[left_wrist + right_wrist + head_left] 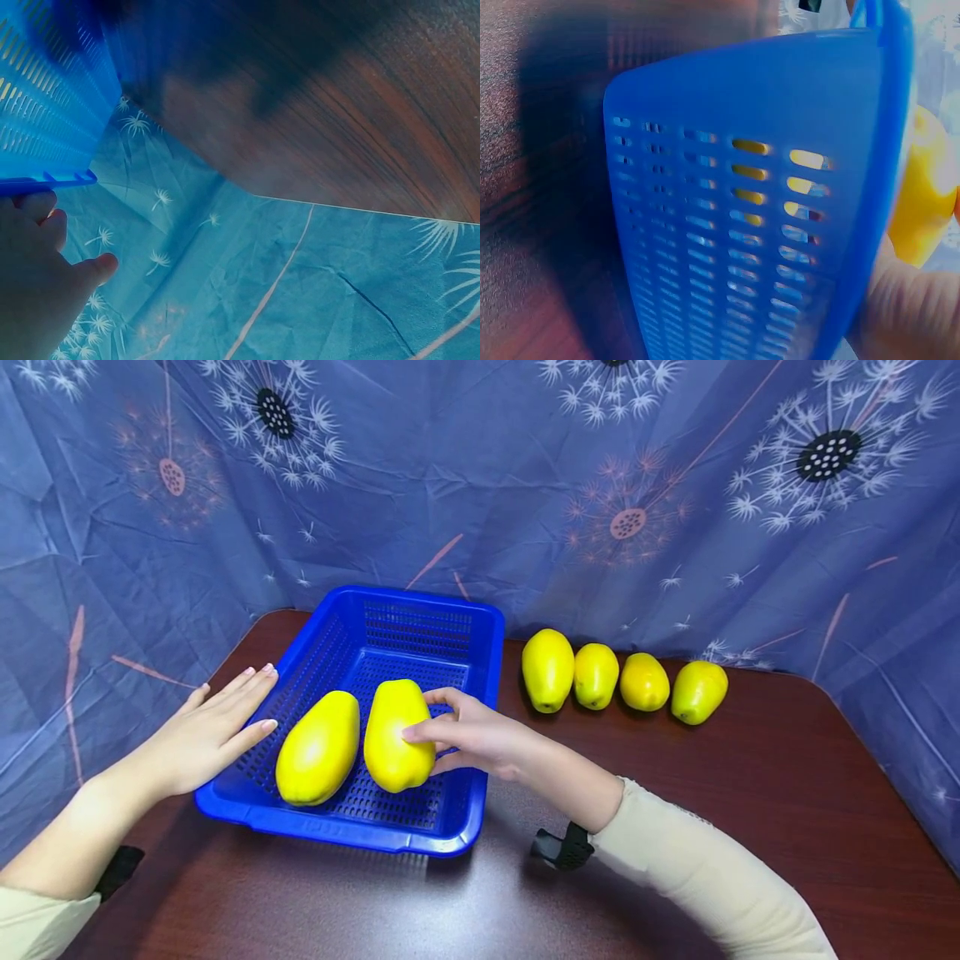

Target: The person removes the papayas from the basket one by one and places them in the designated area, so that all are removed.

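My right hand [468, 731] holds a yellow papaya [393, 739] inside the blue plastic basket [491, 652], thumb across its top and fingers along its right side. Left of it lies another yellow papaya [318, 752], apart from the held one. Fairly straight fingers of my left hand [206, 735] rest on the basket's left rim. Seen from the left wrist, that hand [37, 277] is beside the basket's rim [52, 180]. In the right wrist view the basket's slotted side [742, 195] hides much of the hand [907, 307]; the held papaya [922, 191] shows past the rim.
Several smaller yellow fruits stand in a row at the table's back, right of the basket, from a tall one [547, 671] to a greenish-yellow one [699, 692]. The dark brown table [637, 827] meets a blue dandelion-print curtain [480, 468] behind.
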`<state>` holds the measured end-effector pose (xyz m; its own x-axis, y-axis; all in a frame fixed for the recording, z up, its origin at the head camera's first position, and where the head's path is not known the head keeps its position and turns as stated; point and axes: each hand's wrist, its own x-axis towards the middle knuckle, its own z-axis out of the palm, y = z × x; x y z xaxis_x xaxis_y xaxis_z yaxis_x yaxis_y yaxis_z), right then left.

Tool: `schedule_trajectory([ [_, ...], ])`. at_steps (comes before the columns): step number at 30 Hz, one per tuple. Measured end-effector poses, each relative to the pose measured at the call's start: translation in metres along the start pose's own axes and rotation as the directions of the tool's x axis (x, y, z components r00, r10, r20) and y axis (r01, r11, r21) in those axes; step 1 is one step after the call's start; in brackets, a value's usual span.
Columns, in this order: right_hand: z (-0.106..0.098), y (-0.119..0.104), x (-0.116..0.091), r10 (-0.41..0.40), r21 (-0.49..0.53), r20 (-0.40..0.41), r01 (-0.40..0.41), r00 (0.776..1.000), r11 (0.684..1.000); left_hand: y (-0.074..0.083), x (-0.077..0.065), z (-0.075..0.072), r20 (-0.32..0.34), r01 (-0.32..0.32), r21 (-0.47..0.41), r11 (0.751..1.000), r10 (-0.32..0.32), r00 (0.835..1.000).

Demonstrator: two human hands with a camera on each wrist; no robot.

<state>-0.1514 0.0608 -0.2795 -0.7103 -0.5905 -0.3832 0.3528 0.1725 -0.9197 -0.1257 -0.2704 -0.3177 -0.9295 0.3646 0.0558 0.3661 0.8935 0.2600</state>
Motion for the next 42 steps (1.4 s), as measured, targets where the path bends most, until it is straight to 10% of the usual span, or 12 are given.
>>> schedule_trajectory([
  [42,-0.078,0.014,-0.061,-0.072,0.086,0.013,0.071,0.997,0.994,-0.005,0.001,0.003,-0.024,-0.039,0.01,0.999,0.039,0.999],
])
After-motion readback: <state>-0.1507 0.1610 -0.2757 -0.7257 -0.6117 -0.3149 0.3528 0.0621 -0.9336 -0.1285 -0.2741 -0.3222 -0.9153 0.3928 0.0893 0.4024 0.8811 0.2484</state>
